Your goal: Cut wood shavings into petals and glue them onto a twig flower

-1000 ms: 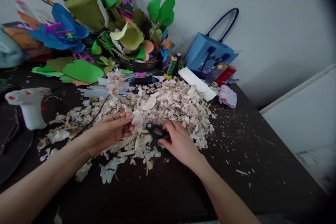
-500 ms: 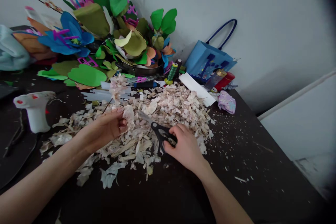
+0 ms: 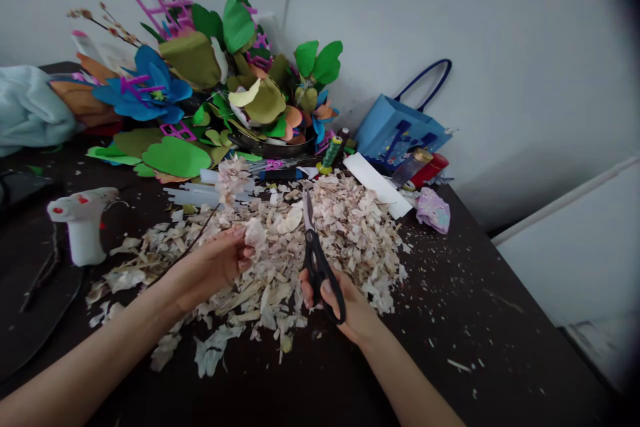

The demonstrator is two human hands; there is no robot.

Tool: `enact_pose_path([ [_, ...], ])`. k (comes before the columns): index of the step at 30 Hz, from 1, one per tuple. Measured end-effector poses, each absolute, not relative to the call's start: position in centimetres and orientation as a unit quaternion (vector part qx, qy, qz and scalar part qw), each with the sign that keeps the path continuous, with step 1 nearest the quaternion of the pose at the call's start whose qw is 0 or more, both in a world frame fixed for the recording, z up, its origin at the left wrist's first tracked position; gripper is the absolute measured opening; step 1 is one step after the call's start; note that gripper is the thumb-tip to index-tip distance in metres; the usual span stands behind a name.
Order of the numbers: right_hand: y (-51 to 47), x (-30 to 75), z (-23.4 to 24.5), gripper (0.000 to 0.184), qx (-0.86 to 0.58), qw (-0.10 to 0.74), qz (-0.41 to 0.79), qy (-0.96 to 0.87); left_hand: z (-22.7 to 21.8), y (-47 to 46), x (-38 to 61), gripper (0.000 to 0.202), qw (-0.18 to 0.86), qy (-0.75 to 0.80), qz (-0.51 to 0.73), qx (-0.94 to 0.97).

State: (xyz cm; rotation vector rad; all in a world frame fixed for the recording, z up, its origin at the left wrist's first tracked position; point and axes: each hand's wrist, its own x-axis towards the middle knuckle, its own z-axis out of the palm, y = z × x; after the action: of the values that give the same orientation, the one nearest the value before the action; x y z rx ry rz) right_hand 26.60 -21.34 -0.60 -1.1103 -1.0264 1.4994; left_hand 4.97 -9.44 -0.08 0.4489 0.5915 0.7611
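Scissors (image 3: 312,241) are held by the handles in the right hand (image 3: 350,303), over the pile of dry shreds (image 3: 353,227), with the blades pointed away and almost together. By the left hand (image 3: 220,257) a pale scrap (image 3: 255,233) is pinched narrowly, near the blades but apart from them — whether the dark stem (image 3: 205,227) is also gripped cannot be told. If the blades were swung leftward, the left fingers could be nicked, because only little of the scrap stands out from the pinch. By too firm pressure the thin scrap might be torn; if dropped, it could be lost among similar shreds. Behind, coloured petals (image 3: 263,101) are contained in the dark pan (image 3: 270,148); the contents of the blue bag (image 3: 383,123) are hidden.
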Motion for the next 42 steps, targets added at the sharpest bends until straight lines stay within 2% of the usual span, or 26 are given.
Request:
enact_pose_path([
  [4, -21.9, 26.2, 0.0, 0.055, -0.469, 0.466, 0.590, -0.463, 0.1, -9.6, 5.0, 0.012, 0.871, 0.284, 0.349, 0.199],
  [8, -22.7, 26.0, 1.0, 0.081, -0.492, 0.419, 0.554, -0.525, -0.1, -9.6, 4.9, 0.016, 0.878, 0.277, 0.347, 0.179],
  [9, -22.9, 26.0, 1.2, 0.083, -0.490, 0.415, 0.547, -0.537, -0.2, -9.6, 4.9, 0.017, 0.879, 0.274, 0.349, 0.175],
  [14, -23.2, 25.5, 1.3, 0.066, -0.489, 0.403, 0.557, -0.537, -0.6, -9.6, 4.8, 0.020, 0.883, 0.264, 0.355, 0.155],
  [28, -23.2, 23.5, 1.1, 0.074, -0.528, 0.332, 0.636, -0.455, 0.5, -9.9, 5.1, 0.026, 0.890, 0.242, 0.379, 0.070],
  [36, -23.7, 23.8, -0.4, 0.063, -0.487, 0.359, 0.642, -0.470, 0.6, -10.3, 5.3, 0.027, 0.891, 0.229, 0.387, 0.066],
  [42, -23.5, 23.8, -0.3, 0.065, -0.470, 0.351, 0.643, -0.492, 0.6, -10.4, 5.4, 0.030, 0.890, 0.227, 0.389, 0.069],
])
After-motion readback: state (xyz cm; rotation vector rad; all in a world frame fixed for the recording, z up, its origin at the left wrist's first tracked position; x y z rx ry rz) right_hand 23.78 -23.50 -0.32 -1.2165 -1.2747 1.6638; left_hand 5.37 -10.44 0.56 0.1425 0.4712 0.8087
